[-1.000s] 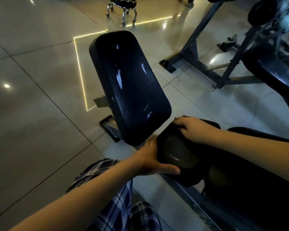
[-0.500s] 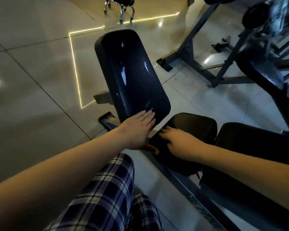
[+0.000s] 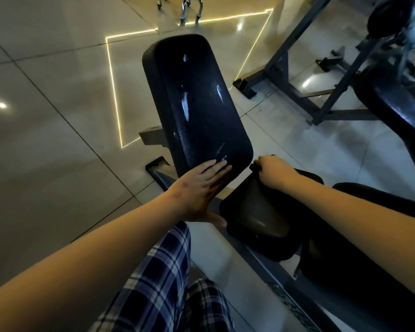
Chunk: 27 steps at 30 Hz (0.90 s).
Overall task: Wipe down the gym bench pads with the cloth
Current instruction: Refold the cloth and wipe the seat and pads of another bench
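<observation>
Keeps left hand (image 3: pixel 199 190) flat on lower end of back pad (image 3: pixel 194 92), as half a second ago; fingers straight and together, thumb spread below the pad edge. Shifts right hand (image 3: pixel 273 174) from near edge of seat pad (image 3: pixel 254 212) to its far corner, just beside the back pad's lower right corner. Curls right fingers (image 3: pixel 261 164) down, clamped on a dark wad, apparently the cloth (image 3: pixel 254 167), mostly hidden under the hand. Sets cloth at the seat pad's far corner, touching right fingers, near left fingertips across the gap between pads. Shows plaid trousers (image 3: pixel 163 283) below, tiled floor (image 3: pixel 58 140) around.
</observation>
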{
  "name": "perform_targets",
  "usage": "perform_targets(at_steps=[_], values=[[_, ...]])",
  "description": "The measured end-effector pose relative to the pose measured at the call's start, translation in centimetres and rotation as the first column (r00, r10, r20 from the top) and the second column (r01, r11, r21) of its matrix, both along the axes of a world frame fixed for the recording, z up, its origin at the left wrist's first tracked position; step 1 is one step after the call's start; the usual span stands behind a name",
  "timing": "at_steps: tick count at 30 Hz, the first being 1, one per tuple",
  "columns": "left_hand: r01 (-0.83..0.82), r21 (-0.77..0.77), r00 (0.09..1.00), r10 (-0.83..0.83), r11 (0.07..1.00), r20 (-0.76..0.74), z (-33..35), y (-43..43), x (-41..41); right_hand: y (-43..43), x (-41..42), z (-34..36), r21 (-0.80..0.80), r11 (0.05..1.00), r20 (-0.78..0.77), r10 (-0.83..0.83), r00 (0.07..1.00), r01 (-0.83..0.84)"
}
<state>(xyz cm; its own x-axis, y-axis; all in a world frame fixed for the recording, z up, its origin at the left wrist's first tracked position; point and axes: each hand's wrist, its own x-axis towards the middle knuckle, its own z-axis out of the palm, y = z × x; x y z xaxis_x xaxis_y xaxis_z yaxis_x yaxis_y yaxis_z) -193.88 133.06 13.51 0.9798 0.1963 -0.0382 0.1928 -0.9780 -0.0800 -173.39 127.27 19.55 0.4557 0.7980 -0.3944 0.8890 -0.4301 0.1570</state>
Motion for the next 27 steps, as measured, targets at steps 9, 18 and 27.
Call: perform_targets(at_steps=[9, 18, 27], values=[[0.005, 0.004, 1.0, -0.005, 1.0, -0.024, 0.1, -0.1, 0.0, -6.8, -9.6, 4.2, -0.072, 0.918, -0.192, 0.37, 0.909, -0.389], [-0.027, -0.018, 1.0, 0.026, 0.999, -0.016, -0.2, -0.2, 0.1, -8.2, -0.9, 7.8, -0.049, 0.991, -0.172, 0.117, 0.978, -0.128], [-0.031, -0.013, 0.999, 0.031, 0.999, -0.018, 0.4, -0.4, 0.3, -4.7, -4.0, 3.0, -0.067, 0.993, -0.062, 0.091, 0.994, -0.095]])
